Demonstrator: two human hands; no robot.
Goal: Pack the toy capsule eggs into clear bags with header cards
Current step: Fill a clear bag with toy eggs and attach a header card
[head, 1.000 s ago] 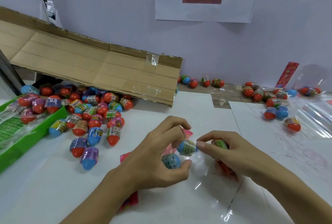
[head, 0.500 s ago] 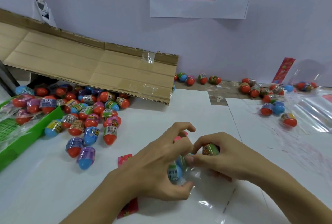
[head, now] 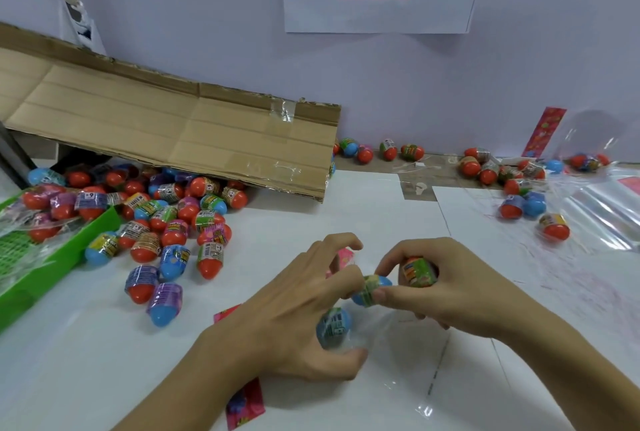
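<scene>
My left hand [head: 298, 313] curls its fingers around the mouth of a clear bag [head: 398, 354] lying on the white table, with a pink header card [head: 244, 403] under my wrist. A blue capsule egg [head: 333, 326] sits inside the bag by my left thumb. My right hand [head: 450, 288] pinches a second blue egg [head: 372, 288] at the bag's mouth between thumb and forefinger. The same hand holds an orange and green egg [head: 417, 271] in its palm.
A heap of loose eggs [head: 166, 223] lies at the left under a slanted cardboard flap [head: 180, 133], beside a green tray [head: 52, 264]. More eggs [head: 512, 185] and clear bags [head: 602, 209] lie at the right. A row of eggs [head: 377, 150] lines the wall.
The blue egg pinched by my right hand has come up to the bag's mouth, and my left forefinger has lifted. The camera has tilted slightly.
</scene>
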